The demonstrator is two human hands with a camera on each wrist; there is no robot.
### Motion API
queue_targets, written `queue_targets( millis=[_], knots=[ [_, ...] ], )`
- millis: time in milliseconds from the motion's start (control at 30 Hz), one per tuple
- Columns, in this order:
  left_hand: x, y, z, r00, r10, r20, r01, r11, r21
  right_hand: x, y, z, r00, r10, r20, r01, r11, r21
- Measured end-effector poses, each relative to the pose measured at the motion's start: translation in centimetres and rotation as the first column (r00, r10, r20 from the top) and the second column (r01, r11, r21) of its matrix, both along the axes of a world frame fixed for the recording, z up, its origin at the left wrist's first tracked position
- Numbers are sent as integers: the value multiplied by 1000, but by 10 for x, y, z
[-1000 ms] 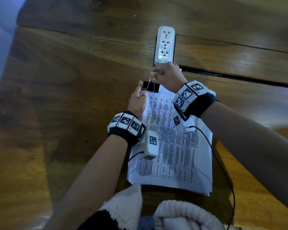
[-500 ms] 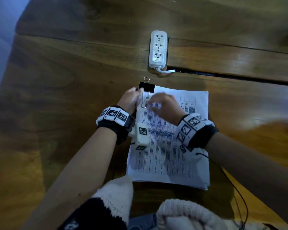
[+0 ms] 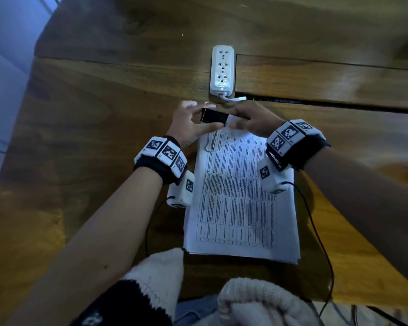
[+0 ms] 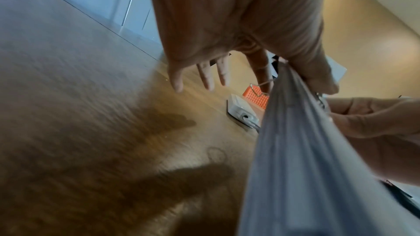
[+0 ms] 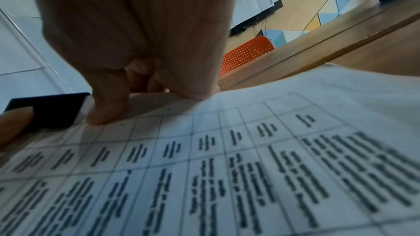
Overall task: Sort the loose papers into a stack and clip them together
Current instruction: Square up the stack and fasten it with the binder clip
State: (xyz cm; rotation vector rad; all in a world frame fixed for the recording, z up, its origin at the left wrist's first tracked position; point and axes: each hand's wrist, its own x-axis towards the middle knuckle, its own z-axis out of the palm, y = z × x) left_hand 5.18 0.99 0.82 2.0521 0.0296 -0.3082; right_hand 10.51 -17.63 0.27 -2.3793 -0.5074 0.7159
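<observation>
A stack of printed papers lies on the wooden table. A black binder clip grips its far left corner. One silver lever lies folded flat on the top sheet. My left hand pinches the clip, thumb on top and index finger behind by the other wire lever. My right hand pinches the stack's far edge just right of the clip. Its thumb presses the top sheet and its fingers curl behind. That corner is lifted off the table.
A white power strip lies just beyond the hands, its cord running into a dark gap in the tabletop. Thin black cables trail from the wrist cameras beside the stack. An orange chair stands past the table's far side.
One second ago my right hand held the clip's levers upright. It then swept down over the sheet, leaving one lever flat, and has returned to the far edge; my left hand now pinches the clip.
</observation>
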Motion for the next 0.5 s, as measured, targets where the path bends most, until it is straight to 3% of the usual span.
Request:
queue_targets(
  millis=[67,167,267,500],
  knots=[
    [-3,-4,6,998,55,-44,-52,997,53,-2,-3,2,999,-39,17,38,998,43],
    [-6,-16,3,999,23,-42,-17,990,143,-4,-3,5,992,-125,-9,125,985,118],
    [-9,-28,-3,992,119,-51,-119,993,-5,-8,0,5,990,-144,1,142,981,135],
    [-20,-32,-24,962,229,-148,-252,954,-161,-4,-1,7,987,-148,60,141,984,107]
  ],
)
